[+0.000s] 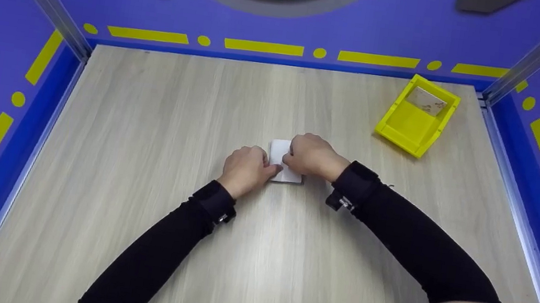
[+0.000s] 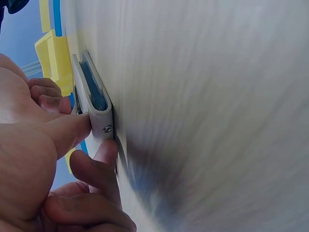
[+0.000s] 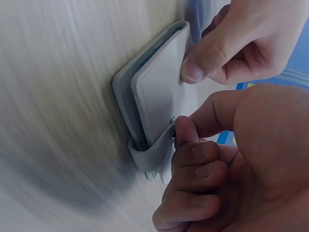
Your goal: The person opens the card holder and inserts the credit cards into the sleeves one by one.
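A small pale grey card holder lies folded on the wooden table between both hands. My left hand holds its left side, thumb on the top cover and a finger against the spine. In the left wrist view, bluish sleeves show inside the fold, and a small metal mark sits on the spine. With thumb and fingertips, my right hand pinches the end of the closing strap, which bends round the open edge. A metal snap shows beside the fingertips; whether it is fastened cannot be seen.
A yellow bin stands at the back right of the table, with a patterned card leaning inside it. Blue-purple panels with yellow marks enclose the back and both sides.
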Tool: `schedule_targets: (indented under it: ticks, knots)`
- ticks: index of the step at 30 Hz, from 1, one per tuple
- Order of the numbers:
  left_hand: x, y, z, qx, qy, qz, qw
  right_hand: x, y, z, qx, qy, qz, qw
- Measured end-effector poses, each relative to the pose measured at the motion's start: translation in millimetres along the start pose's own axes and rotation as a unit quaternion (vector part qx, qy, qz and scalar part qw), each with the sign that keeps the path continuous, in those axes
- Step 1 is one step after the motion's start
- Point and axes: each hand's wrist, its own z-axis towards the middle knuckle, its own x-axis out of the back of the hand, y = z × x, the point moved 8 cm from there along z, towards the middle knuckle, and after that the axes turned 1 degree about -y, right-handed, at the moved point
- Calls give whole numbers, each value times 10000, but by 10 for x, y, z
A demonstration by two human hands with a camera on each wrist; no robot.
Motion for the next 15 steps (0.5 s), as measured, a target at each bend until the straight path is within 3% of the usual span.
schedule_targets:
  ticks: [15]
  knots:
    - [9, 8, -10, -112, 54, -41, 9999, -2, -22, -2, 48, -11, 126, 9999]
